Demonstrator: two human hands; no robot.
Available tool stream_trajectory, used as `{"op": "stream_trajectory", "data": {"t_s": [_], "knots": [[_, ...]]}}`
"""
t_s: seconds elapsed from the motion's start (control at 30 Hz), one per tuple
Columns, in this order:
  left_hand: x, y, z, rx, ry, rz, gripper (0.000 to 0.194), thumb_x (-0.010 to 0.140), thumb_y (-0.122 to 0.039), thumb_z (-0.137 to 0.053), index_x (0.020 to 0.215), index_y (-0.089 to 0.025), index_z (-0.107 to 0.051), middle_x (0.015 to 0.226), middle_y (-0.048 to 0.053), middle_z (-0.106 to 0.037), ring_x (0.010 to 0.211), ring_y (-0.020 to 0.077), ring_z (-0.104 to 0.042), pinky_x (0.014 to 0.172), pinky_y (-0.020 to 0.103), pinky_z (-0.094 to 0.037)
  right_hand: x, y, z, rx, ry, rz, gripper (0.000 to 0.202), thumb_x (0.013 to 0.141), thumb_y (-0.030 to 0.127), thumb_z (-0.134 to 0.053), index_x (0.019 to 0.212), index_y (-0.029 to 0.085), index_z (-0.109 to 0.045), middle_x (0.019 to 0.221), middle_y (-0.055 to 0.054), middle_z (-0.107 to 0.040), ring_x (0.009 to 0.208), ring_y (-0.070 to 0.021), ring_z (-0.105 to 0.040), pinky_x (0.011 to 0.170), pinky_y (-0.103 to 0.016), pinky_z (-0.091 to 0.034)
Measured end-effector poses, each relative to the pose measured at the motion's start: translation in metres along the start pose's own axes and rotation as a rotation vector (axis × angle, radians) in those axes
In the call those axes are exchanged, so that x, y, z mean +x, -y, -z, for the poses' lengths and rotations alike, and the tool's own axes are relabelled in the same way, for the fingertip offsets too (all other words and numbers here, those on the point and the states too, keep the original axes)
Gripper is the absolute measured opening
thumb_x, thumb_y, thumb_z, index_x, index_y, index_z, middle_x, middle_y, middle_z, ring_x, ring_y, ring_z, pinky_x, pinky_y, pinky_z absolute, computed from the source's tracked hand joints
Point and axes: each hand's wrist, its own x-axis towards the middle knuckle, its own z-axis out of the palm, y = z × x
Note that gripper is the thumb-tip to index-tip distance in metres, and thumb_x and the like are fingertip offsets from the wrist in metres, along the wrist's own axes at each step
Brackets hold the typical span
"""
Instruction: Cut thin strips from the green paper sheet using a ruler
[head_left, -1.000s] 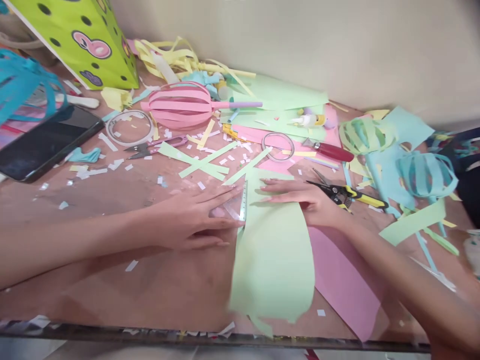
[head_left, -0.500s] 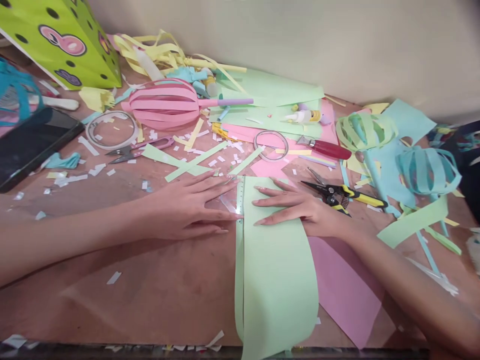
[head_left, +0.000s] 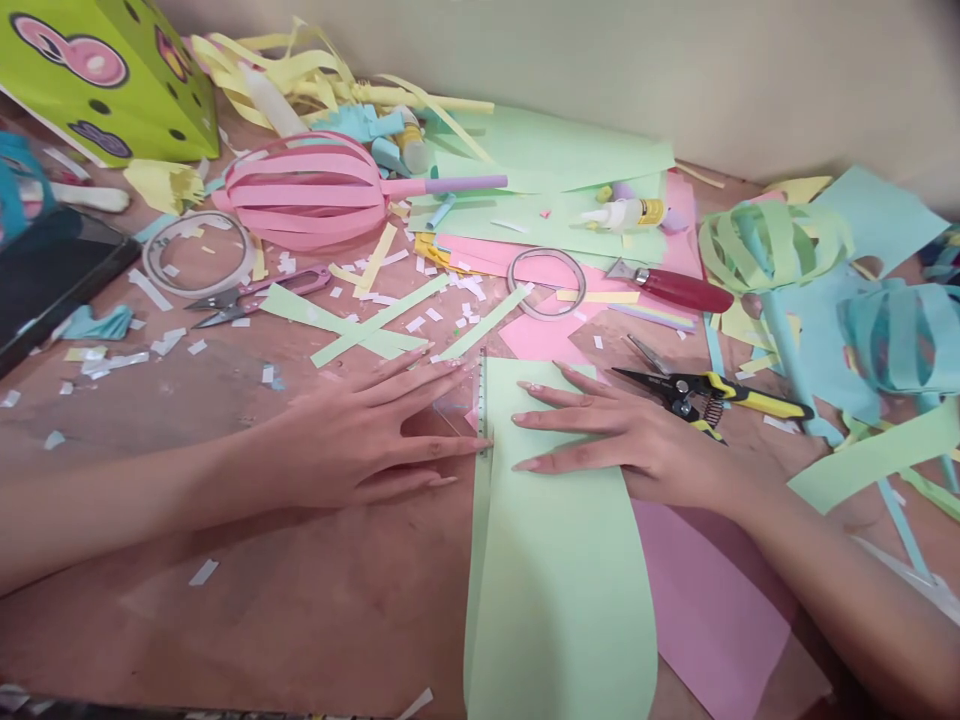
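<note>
A sheet of light green paper (head_left: 562, 570) lies in front of me, its near end curving over toward the table's front edge. Along its left side sits a clear ruler (head_left: 482, 405) with dark markings. My left hand (head_left: 352, 430) rests flat with fingers spread, the fingertips at the ruler and the paper's left edge. Fingers apart, my right hand (head_left: 630, 425) lies on the upper part of the green sheet. Neither hand grips anything. Part of a pink-purple sheet (head_left: 712, 610) shows beneath the green paper and my right forearm.
Yellow-handled pruning snips (head_left: 712, 390) lie beside my right hand. Beyond are a red-handled tool (head_left: 679, 288), a glue bottle (head_left: 622, 214), tape rolls (head_left: 546, 283), thread snips (head_left: 259, 292) and a pink paper lantern (head_left: 307, 190). Green strips (head_left: 382, 320) and paper scraps are scattered about.
The camera view has shifted slightly closer, so things at the sides sit farther outward. Both hands stay spread on the ruler and the green paper with little movement.
</note>
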Motion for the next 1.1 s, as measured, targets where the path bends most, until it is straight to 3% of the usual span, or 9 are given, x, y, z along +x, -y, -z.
{"op": "stream_trajectory", "data": {"t_s": [0.2, 0.33, 0.6, 0.83, 1.1], "knots": [[-0.0001, -0.0007, 0.0002, -0.01, 0.005, -0.01, 0.051, 0.109, -0.036, -0.059, 0.159, -0.03, -0.055, 0.175, 0.022, -0.031, 0.159, 0.0384, -0.04, 0.127, 0.061, -0.039, -0.0018, -0.002, -0.0037, -0.012, -0.01, 0.022, 0.05, 0.096, 0.0, -0.059, 0.137, 0.026, -0.073, 0.16, -0.007, -0.06, 0.161, -0.0248, -0.037, 0.137, -0.056, -0.018], [0.0019, -0.004, -0.001, 0.038, 0.008, 0.038, 0.048, 0.112, -0.039, -0.055, 0.159, -0.035, -0.054, 0.175, 0.019, -0.035, 0.158, 0.0321, -0.043, 0.129, 0.056, -0.035, 0.0015, -0.0014, -0.003, -0.026, -0.034, 0.038, 0.044, 0.099, 0.002, -0.059, 0.134, 0.025, -0.074, 0.156, -0.007, -0.064, 0.16, -0.0246, -0.039, 0.137, -0.054, -0.021], [0.0026, -0.0037, -0.001, 0.022, 0.029, 0.045, 0.049, 0.111, -0.038, -0.056, 0.16, -0.035, -0.053, 0.172, 0.022, -0.038, 0.161, 0.0328, -0.039, 0.128, 0.057, -0.034, 0.0028, 0.0003, -0.0035, -0.026, -0.071, 0.041, 0.032, 0.103, 0.013, -0.063, 0.13, 0.024, -0.076, 0.152, -0.007, -0.067, 0.159, -0.0242, -0.04, 0.138, -0.051, -0.02], [0.0014, 0.0033, -0.0087, -0.063, -0.012, 0.053, 0.048, 0.112, -0.042, -0.053, 0.159, -0.04, -0.055, 0.179, 0.011, -0.027, 0.163, 0.0326, -0.036, 0.135, 0.051, -0.022, 0.0028, -0.0023, -0.0037, -0.001, -0.072, 0.044, 0.031, 0.102, 0.014, -0.065, 0.13, 0.023, -0.076, 0.151, -0.009, -0.068, 0.159, -0.0247, -0.04, 0.138, -0.05, -0.019], [0.0009, 0.0026, -0.0092, -0.108, -0.008, 0.081, 0.048, 0.111, -0.043, -0.052, 0.159, -0.043, -0.054, 0.176, 0.008, -0.036, 0.161, 0.0329, -0.039, 0.132, 0.052, -0.03, 0.0011, -0.003, -0.0057, 0.011, -0.068, 0.03, 0.033, 0.102, 0.016, -0.066, 0.133, 0.025, -0.075, 0.153, -0.008, -0.067, 0.159, -0.0259, -0.041, 0.138, -0.054, -0.019]]}}
